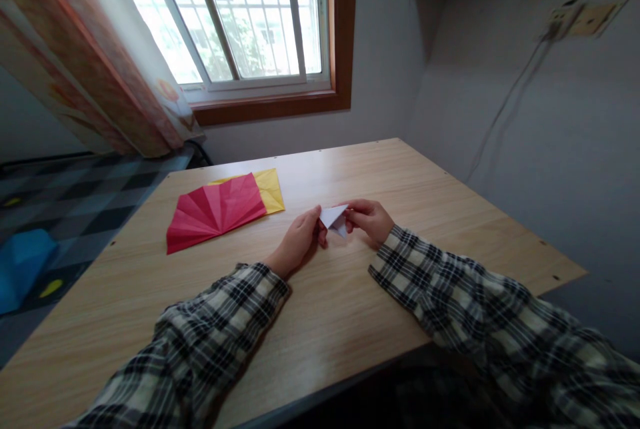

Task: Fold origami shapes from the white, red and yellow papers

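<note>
A small piece of folded white paper [333,216], roughly triangular with a flap hanging below, is held between my two hands just above the table. My left hand [299,237] pinches its left edge between thumb and fingers. At its upper right corner, my right hand [371,218] grips the paper with thumb and fingertips. To the left of my hands lies a creased red sheet of paper [216,212], its folds fanning out from the lower middle. Partly covered by it is a creased yellow sheet [271,190].
The wooden table [325,342] has small dark holes near its edges. Beyond it are a barred window [250,16] and a curtain [100,49]. On a checkered surface [95,189] at the left sits a blue object [25,266]. A cable [505,106] hangs from a wall socket.
</note>
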Motion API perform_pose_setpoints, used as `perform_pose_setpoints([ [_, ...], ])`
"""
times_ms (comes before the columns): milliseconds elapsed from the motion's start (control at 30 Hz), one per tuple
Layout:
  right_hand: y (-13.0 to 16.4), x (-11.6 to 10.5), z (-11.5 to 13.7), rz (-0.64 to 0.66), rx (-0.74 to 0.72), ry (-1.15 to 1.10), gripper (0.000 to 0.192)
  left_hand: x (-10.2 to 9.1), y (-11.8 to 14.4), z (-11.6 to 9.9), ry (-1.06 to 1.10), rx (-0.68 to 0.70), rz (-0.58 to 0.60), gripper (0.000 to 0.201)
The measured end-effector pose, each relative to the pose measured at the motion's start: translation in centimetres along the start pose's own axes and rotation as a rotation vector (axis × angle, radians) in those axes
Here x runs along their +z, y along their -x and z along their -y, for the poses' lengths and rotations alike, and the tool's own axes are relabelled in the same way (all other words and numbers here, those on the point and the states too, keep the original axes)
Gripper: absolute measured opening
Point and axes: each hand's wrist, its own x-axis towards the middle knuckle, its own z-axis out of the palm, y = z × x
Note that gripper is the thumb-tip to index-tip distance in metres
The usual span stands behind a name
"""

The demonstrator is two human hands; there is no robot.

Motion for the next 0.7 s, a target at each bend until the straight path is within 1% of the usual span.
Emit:
perform_pose_setpoints([
  [167,0.01,0.12,-0.09,-0.016,-0.041,0.023,0.022,-0.29,-0.25,0.27,0.031,-0.005,0.021,0.046],
  [300,-0.09,0.15,-0.05,-0.04,-0.063,0.04,0.019,-0.36,-0.3,0.28,0.041,-0.008,0.067,0.043],
  [400,-0.1,0.15,0.05,-0.048,-0.053,0.063,0.019,-0.31,-0.12,-0.01,0.039,-0.017,0.082,0.042],
  [700,0.09,0.37,0.21,-0.094,-0.001,0.058,0.019,-0.21,0.13,-0.43,-0.025,-0.036,0.062,0.035],
])
